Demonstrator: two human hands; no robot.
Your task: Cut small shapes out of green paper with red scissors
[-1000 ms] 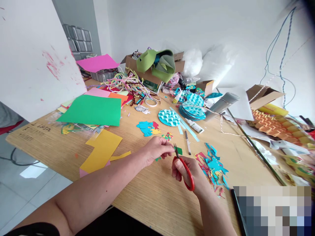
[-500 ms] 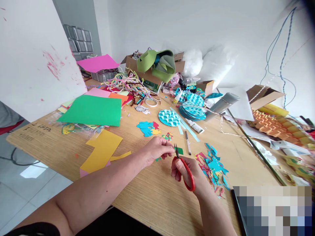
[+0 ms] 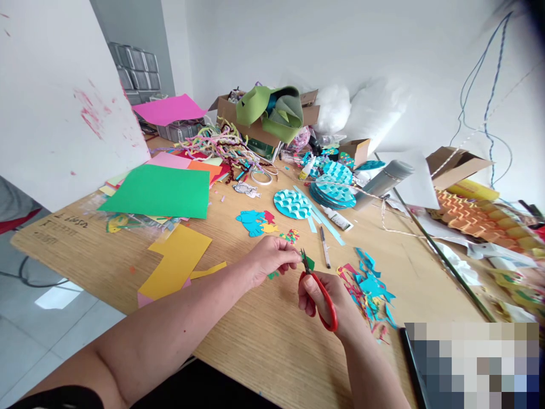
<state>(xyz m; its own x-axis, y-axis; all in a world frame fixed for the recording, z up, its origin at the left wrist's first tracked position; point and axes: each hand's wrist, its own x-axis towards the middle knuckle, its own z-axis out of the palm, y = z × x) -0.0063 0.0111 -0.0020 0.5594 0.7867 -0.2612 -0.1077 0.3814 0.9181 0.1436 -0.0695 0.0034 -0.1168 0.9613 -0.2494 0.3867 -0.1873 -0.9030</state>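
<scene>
My left hand (image 3: 269,258) pinches a small green paper piece (image 3: 309,262) just above the wooden table (image 3: 272,341). My right hand (image 3: 327,301) is closed round red-handled scissors (image 3: 319,289), whose short blades meet the green piece. A tiny green offcut (image 3: 273,275) lies on the table under my left hand. To the right of my right hand sits a heap of blue and pink paper scraps (image 3: 368,284).
A pen (image 3: 324,246) lies beyond the hands. Yellow paper (image 3: 176,261) and a green sheet (image 3: 159,191) lie at the left. Blue fish cutout (image 3: 253,221), blue scalloped discs (image 3: 292,203), a glue bottle (image 3: 306,166), boxes and curled strips (image 3: 221,142) crowd the back.
The green piece has turned slightly in my left fingers and looks smaller against the blades. Both hands stay in nearly the same place.
</scene>
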